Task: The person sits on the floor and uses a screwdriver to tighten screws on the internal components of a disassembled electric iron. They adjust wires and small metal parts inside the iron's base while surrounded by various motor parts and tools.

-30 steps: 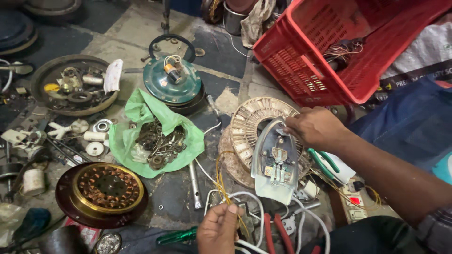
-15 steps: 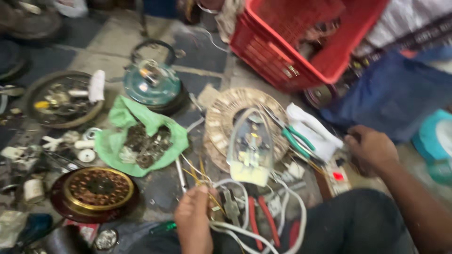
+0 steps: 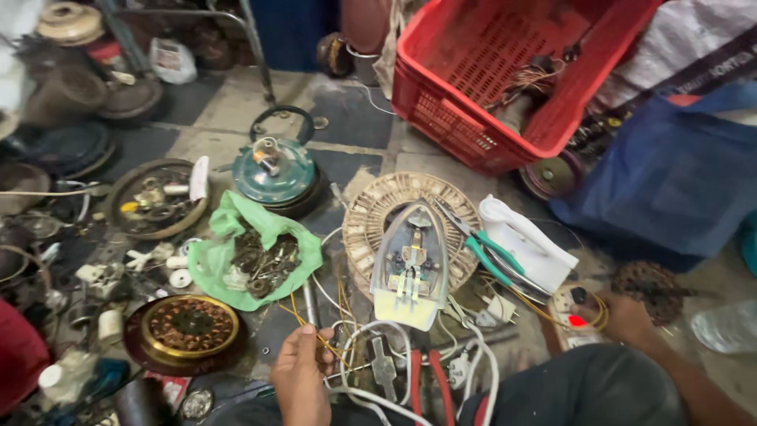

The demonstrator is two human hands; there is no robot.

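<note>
The left hand (image 3: 302,379) sits at six o'clock, its fingers pinched on thin yellow wires (image 3: 315,335) that run up toward the opened iron (image 3: 410,268). The iron lies base-up at centre on a round wound coil (image 3: 371,225), its inner contacts bared. The right hand (image 3: 627,315) is at four o'clock, resting at a small switch box (image 3: 579,315) with a red button; whether it grips the box or only touches it I cannot tell.

What could go wrong: a tug on the wires may snap them or pull them off the iron's contacts, since they are fine and taut. White cables (image 3: 371,363) loop just beside the left hand and may snag it. Red pliers (image 3: 430,386) lie at six o'clock amid that tangle, easy to knock. If the switch box is live, the bare contacts are a shock risk.

The floor (image 3: 355,118) is tiled, grey and dusty, crowded with parts: a green cloth (image 3: 213,260) of screws at nine o'clock, a copper rotor (image 3: 189,327) at eight, a teal motor cap (image 3: 276,170) at eleven, a red crate (image 3: 489,71) at one.
</note>
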